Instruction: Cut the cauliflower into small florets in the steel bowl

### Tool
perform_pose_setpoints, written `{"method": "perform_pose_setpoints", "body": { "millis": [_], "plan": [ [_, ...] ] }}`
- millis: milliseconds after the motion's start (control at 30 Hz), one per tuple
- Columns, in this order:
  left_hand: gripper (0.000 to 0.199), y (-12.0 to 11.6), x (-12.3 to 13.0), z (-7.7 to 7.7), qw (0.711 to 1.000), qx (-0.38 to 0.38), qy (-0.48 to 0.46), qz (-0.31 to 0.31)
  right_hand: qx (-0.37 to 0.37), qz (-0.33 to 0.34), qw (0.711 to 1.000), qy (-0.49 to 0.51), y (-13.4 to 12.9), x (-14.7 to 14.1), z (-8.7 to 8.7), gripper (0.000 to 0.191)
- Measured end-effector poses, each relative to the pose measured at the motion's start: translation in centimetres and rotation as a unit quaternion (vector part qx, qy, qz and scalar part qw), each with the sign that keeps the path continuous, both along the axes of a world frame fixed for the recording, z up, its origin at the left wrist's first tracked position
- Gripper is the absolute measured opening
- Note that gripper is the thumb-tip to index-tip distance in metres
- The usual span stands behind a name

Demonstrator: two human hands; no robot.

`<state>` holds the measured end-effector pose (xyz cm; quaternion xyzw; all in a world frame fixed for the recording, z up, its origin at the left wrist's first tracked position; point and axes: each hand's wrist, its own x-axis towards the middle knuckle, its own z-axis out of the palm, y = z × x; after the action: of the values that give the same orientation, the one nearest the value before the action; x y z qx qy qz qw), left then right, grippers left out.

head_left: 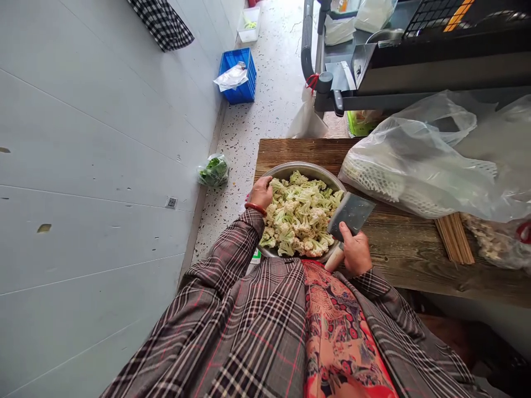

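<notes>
A wide metal basin (297, 165) heaped with cut cauliflower florets (301, 213) stands at the near left end of the wooden table. My left hand (260, 193), with a reddish bangle at the wrist, is closed on the basin's left rim, its fingertips beside the florets. In my right hand (355, 251) is a cleaver (355, 213), held around its pale handle and the base of the blade. The broad blade is tilted over the basin's right edge, and part of the handle is hidden by my fingers.
On the wooden table (398, 249), a clear plastic bag (415, 160) holds netted produce, near brown sticks (454, 237). Beyond stands a dark metal rack (398, 102) with another knife (338, 102). A bagged green vegetable (214, 170) and blue crate (238, 91) sit on the floor by the wall.
</notes>
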<state>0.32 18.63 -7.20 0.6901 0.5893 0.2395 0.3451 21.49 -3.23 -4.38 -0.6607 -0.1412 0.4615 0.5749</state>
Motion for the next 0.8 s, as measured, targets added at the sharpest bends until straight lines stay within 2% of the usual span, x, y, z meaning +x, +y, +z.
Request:
{"method": "perform_pose_setpoints", "body": {
  "millis": [67, 133, 300, 367, 467, 567, 600, 667, 800],
  "plan": [
    [0.048, 0.7, 0.1, -0.6, 0.997, -0.003, 0.032, -0.077, -0.009, 0.004, 1.000, -0.001, -0.1, -0.5, 0.0, 0.045],
    [0.054, 0.7, 0.3, -1.2, 0.991, -0.025, 0.071, -0.114, -0.011, 0.012, 1.000, -0.008, -0.1, -0.8, 0.0, 0.045],
    [0.042, -0.3, 0.0, -1.7, 0.983, -0.087, 0.135, -0.089, 0.001, 0.036, 0.999, -0.014, 0.0, -0.8, 0.2, 0.042],
    [0.037, -1.2, -0.5, -1.1, 0.980, -0.102, 0.113, -0.131, 0.000, 0.029, 0.999, -0.017, -0.1, -0.8, 0.2, 0.042],
    [0.037, -2.7, -1.2, 0.5, 0.965, -0.104, 0.053, -0.233, -0.010, 0.022, 0.999, -0.025, -0.1, -0.7, 0.1, 0.042],
    [0.029, -3.1, -1.2, 2.2, 0.945, -0.120, 0.003, -0.304, -0.012, 0.046, 0.999, -0.019, 0.0, -0.7, 0.0, 0.044],
    [0.026, -2.9, -0.9, 2.6, 0.945, -0.122, -0.006, -0.304, -0.010, 0.053, 0.998, -0.017, 0.1, -0.8, 0.0, 0.044],
    [0.026, -1.8, 0.1, 2.7, 0.959, -0.101, -0.003, -0.263, -0.008, 0.057, 0.998, -0.018, 0.3, -0.8, 0.2, 0.045],
    [0.025, 1.1, 3.1, 0.7, 0.979, -0.037, 0.068, -0.187, -0.010, 0.058, 0.998, -0.016, 0.3, -0.9, 0.5, 0.045]
  ]
}}
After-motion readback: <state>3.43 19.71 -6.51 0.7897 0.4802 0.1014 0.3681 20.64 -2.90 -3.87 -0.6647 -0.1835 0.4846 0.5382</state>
